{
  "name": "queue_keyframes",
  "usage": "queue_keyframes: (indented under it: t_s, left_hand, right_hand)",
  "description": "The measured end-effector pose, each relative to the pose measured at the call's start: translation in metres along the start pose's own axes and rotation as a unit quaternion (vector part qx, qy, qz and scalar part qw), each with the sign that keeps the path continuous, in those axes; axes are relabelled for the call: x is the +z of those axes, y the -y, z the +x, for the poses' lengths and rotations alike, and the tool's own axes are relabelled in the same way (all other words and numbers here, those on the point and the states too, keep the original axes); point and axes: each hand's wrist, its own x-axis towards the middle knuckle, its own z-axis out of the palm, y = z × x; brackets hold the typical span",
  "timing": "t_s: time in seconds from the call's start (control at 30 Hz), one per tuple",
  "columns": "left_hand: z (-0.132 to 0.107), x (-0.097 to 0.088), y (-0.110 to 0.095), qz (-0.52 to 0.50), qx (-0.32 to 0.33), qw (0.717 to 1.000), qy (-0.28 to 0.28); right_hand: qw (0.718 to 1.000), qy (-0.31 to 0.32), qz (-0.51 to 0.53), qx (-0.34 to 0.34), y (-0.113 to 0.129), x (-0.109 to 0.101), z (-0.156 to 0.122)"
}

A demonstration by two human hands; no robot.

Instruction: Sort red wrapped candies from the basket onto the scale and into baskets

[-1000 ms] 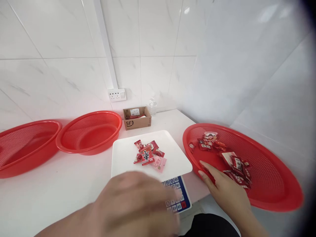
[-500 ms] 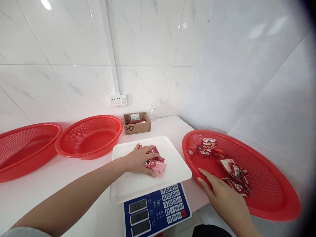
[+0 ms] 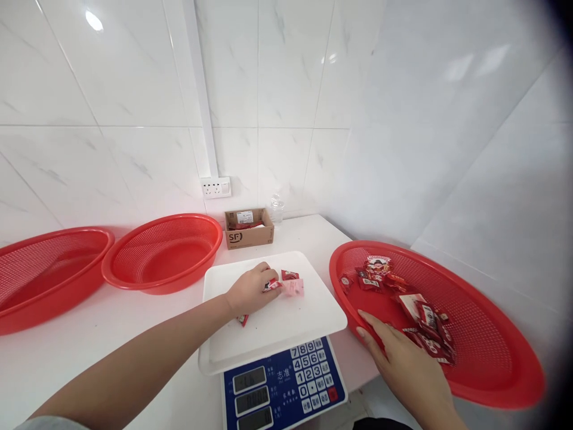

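Observation:
My left hand (image 3: 249,290) is closed around a bunch of red candy packets above the white scale tray (image 3: 313,316). A red packet (image 3: 289,275) and a pink packet (image 3: 294,287) lie just right of the hand, and a small red one (image 3: 242,320) pokes out below it. My right hand (image 3: 405,358) rests flat with fingers stretched inside the big red basket (image 3: 492,358) at the right, beside a pile of red candy packets (image 3: 418,310).
The scale's blue keypad and displays (image 3: 286,385) face me at the front. Two empty red baskets (image 3: 163,254) (image 3: 42,275) sit at the left. A small cardboard box (image 3: 249,228) and a clear bottle (image 3: 277,209) stand by the tiled wall.
My left hand reached over the scale tray, landed on the candy pile and closed on several packets. The right hand has stayed in the basket.

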Motion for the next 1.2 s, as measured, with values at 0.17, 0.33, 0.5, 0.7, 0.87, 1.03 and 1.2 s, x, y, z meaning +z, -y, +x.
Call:
queue_keyframes:
  t_s: [0.17, 0.33, 0.5, 0.7, 0.87, 1.03, 1.2]
  left_hand:
    - [0.009, -0.022, 0.001, -0.002, -0.036, 0.994, -0.099]
    - [0.014, -0.065, 0.029, 0.062, -0.109, 0.978, -0.169]
    - [-0.004, -0.108, 0.081, 0.158, -0.229, 0.947, -0.163]
    - [-0.035, -0.119, 0.127, 0.201, -0.293, 0.934, -0.040]
    - [-0.045, -0.090, 0.097, 0.172, -0.171, 0.968, 0.062]
    - [-0.049, -0.042, 0.036, 0.046, 0.060, 0.973, 0.217]
    - [-0.019, -0.016, 0.010, 0.036, 0.046, 0.976, 0.208]
  right_hand:
    - [1.000, 0.009, 0.003, -0.003, -0.001, 0.001, 0.001]
    - [1.000, 0.014, -0.001, 0.000, 0.000, -0.001, 0.002]
    - [1.000, 0.002, 0.013, -0.008, -0.001, 0.000, 0.002]
    - [1.000, 0.006, 0.022, -0.016, -0.003, 0.005, 0.002]
    - [1.000, 0.009, 0.009, -0.019, -0.005, 0.006, 0.002]
    - [1.000, 0.007, 0.000, -0.022, -0.004, 0.005, 0.002]
    - [1.000, 0.000, -0.006, -0.019, -0.004, 0.006, 0.002]
